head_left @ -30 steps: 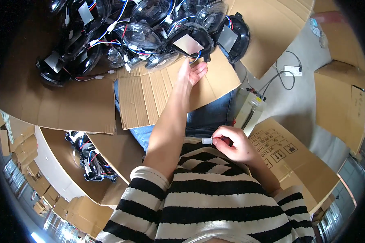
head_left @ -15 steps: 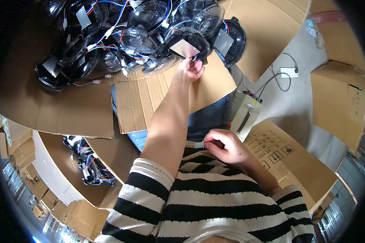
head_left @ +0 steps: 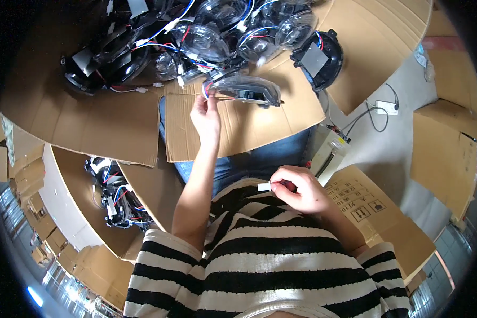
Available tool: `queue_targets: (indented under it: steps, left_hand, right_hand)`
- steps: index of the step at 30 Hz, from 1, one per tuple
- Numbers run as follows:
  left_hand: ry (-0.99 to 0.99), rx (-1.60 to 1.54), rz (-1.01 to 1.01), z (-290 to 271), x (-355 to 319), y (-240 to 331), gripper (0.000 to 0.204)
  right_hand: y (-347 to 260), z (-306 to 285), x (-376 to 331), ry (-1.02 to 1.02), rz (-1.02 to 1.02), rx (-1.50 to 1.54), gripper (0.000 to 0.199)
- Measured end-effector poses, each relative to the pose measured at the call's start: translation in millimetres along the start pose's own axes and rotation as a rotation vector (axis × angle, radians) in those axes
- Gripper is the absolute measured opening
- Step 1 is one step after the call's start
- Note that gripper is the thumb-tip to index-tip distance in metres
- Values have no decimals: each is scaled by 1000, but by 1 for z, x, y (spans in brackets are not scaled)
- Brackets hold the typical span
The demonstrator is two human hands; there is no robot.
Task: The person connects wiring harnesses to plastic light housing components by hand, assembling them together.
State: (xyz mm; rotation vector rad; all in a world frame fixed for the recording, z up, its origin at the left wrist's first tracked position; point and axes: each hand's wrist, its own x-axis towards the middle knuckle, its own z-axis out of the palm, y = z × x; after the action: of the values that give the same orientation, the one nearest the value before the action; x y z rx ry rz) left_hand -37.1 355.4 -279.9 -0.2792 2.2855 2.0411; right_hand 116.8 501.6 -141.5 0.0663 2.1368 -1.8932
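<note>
A: Nearest the camera, the right hand point(head_left: 301, 190) sits close to the striped shirt point(head_left: 259, 265), fingers pinched on a small white connector point(head_left: 264, 186) with a bit of red wire behind it.

B: And the other one?

A: The left hand point(head_left: 206, 117) is stretched out over the cardboard sheet point(head_left: 238, 127), fingertips closed on the coloured wires at the near end of a clear-lensed lamp unit point(head_left: 244, 89). The lamp lies at the sheet's far edge, touching the pile of lamps point(head_left: 196, 42) behind it.

B: Risks?

A: Judgement only: pulling the lamp by its wires could strain the leads or snag the tangled harnesses in the pile, dragging neighbours along. The grip on the connector is only a fingertip pinch, so it could drop into the lap.

B: Packaging, labels?

A: A brown carton point(head_left: 376, 212) sits by the right elbow, its top printed in black with handling symbols. A pale oblong box point(head_left: 328, 153) stands between it and the sheet. Further right there are plain brown cartons point(head_left: 445, 148) and a white plug block point(head_left: 387, 107) with a black cable on the grey floor. At the left an open carton point(head_left: 138, 196) holds more wired lamps. One black lamp back point(head_left: 315, 55) carries a grey square label.
</note>
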Motion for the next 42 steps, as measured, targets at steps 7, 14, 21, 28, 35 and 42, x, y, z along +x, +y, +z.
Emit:
queue_targets:
  steps: [7, 14, 21, 28, 35, 42]
  left_hand:
    - [-351, 441, 439, -35, -31, 47, 14]
    - [-475, 724, 394, -105, -73, 51, 20]
    - [-644, 498, 457, -108, -82, 66, 14]
    - [-775, 363, 353, -92, -90, 71, 14]
    - [-835, 491, 511, -89, -90, 77, 27]
    - [-1194, 511, 490, -91, -84, 83, 28]
  right_hand:
    - [-1, 5, 1, -19, -21, -60, 5]
    - [1, 11, 3, -48, -10, -103, 7]
    - [-8, 18, 13, -130, 0, -116, 8]
    - [-19, 24, 16, -140, -13, -56, 7]
    - [-26, 23, 23, -40, -4, -145, 7]
    - [-8, 10, 34, -97, -176, -203, 4]
